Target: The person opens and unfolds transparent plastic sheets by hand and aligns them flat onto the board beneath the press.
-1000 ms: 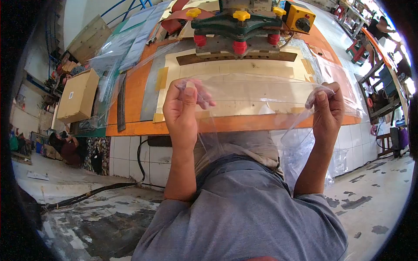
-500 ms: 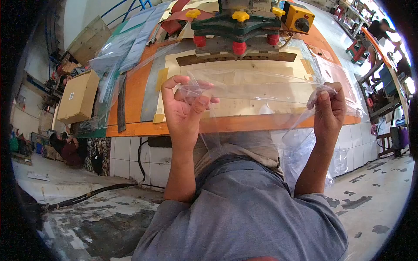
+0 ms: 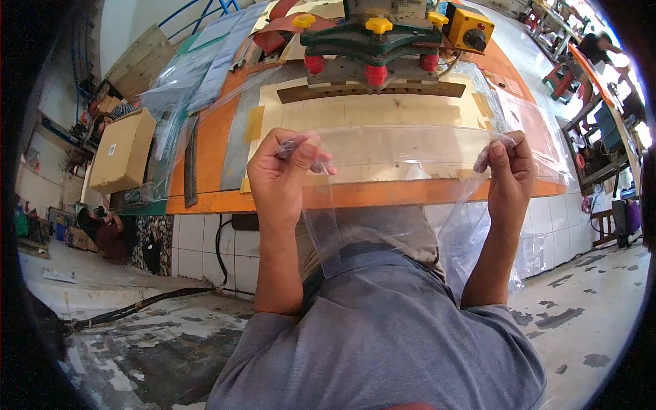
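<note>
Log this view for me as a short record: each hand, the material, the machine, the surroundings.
left hand: pinching one end of the plastic sheet
right hand: pinching the other end
plastic sheet: clear, stretched between the hands, lower part hanging past the table edge
machine: green bracket, yellow and red knobs, beyond the sheet
control box: yellow, black dial
table: orange
cardboard box: left side

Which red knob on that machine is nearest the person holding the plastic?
The middle red knob, below the middle yellow knob: it juts forward, while the left red knob and right red knob sit farther back.
</note>
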Tool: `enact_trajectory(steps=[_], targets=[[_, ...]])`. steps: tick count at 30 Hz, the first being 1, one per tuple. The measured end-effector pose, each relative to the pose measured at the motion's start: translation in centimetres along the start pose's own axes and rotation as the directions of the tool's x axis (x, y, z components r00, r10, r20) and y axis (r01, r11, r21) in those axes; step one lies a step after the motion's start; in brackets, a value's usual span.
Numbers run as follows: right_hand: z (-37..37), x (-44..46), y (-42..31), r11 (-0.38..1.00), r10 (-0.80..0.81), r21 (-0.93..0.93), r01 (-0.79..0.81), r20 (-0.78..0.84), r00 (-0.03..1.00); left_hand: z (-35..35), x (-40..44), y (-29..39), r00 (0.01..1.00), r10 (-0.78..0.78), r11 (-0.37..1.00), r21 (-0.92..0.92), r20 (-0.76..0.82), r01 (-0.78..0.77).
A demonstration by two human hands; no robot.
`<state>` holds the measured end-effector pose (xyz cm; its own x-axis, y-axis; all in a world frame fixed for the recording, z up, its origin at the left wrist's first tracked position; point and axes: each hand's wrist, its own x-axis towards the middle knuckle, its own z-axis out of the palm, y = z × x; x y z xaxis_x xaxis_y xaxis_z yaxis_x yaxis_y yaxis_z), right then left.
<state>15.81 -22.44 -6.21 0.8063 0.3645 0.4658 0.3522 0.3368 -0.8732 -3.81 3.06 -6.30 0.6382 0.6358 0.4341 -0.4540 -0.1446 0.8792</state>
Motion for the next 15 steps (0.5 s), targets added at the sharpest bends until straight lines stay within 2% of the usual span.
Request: enact_trajectory(steps=[6,9,11,15], targets=[[0.6,0.2,-0.2,0.999,0.034,0.007,-0.034,-0.03,0.999,-0.1,0.4,0.1,1.0,0.0,0.998,-0.058,-0.027,-0.002],[1.0,0.3,-0.6,0.999,0.033,-0.041,-0.034,-0.04,0.999,-0.3,0.5,0.5,0.997,-0.076,0.997,-0.021,-0.024,0.076],[0.7,0.2,-0.7,0.997,0.052,-0.062,-0.054,-0.034,0.998,-0.2,0.5,1.0,0.985,-0.155,0.988,0.018,-0.079,0.156],[1.0,0.1,-0.6,0.994,0.084,-0.066,-0.088,-0.071,0.994,-0.7,1.1,0.3,0.986,-0.16,0.983,0.089,-0.037,0.163]])
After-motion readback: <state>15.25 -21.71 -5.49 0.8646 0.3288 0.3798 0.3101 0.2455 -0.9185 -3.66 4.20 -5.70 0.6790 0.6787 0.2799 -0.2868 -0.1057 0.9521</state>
